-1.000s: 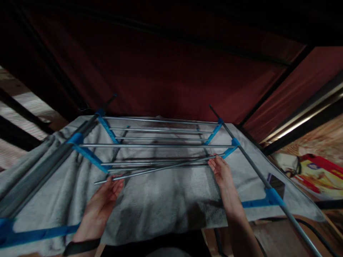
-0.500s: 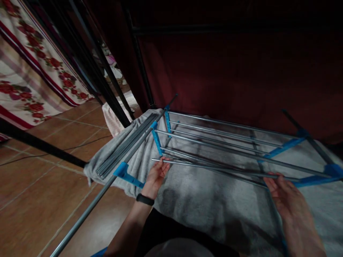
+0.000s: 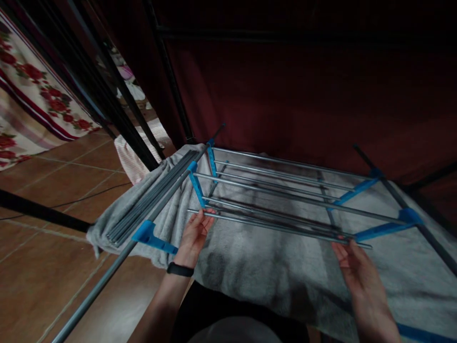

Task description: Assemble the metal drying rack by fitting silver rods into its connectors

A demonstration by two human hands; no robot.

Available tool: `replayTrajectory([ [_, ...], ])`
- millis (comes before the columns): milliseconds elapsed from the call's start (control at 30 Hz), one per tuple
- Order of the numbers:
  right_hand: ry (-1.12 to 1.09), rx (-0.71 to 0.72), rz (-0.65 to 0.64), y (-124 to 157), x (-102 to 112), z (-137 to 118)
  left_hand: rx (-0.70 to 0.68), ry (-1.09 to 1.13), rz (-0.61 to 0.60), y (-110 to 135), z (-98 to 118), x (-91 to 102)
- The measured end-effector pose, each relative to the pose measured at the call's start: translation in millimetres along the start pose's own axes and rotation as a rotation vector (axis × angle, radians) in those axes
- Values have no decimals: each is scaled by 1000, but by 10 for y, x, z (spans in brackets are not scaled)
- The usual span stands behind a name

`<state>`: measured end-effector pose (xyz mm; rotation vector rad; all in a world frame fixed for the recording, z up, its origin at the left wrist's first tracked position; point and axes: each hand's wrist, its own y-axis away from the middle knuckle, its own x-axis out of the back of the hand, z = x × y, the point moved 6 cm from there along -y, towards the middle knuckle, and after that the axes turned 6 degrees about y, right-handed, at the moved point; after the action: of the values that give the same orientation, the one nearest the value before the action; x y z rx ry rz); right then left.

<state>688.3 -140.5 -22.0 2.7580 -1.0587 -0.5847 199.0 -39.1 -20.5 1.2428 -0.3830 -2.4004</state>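
Note:
A loose grey metal tube (image 3: 274, 226) lies across both my hands in front of a half-built rack. My left hand (image 3: 194, 233), with a black band on its wrist, pinches the tube near its left end. Towards the right end, my right hand (image 3: 357, 267) grips the same tube, whose tip sticks out past the fingers. The rack has blue plastic brackets (image 3: 383, 227) joined by several metal rods (image 3: 285, 191). Another blue bracket (image 3: 153, 238) sits on the long left pole (image 3: 96, 290), with no rod in its visible arm.
A bundle of grey tubes (image 3: 150, 197) lies on the grey blanket (image 3: 257, 267) at the left. Black metal posts (image 3: 43, 209) stand beside the tiled floor (image 3: 46, 267). Dark red cloth (image 3: 285, 105) hangs behind the rack, and a floral cloth (image 3: 46, 95) hangs at the upper left.
The right end of the tube has swung nearer to me, off the lower right bracket's arm. My right hand moved with it. The whole view has shifted, so the rack appears further left.

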Motion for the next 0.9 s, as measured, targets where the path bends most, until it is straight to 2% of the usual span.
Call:
replayTrajectory([
  [167,-6,-65,51,48,84,125,-24,-26,-70,2,9,-48],
  [433,-83,-110,52,66,199,482,-125,-72,5,-26,8,34],
  [567,-85,-139,22,77,300,748,-201,-111,16,-61,21,74],
  [733,-107,-172,57,66,469,1107,-269,-190,15,-101,15,102],
  [900,-85,-160,88,70,550,1240,-309,-223,12,-109,14,88],
])
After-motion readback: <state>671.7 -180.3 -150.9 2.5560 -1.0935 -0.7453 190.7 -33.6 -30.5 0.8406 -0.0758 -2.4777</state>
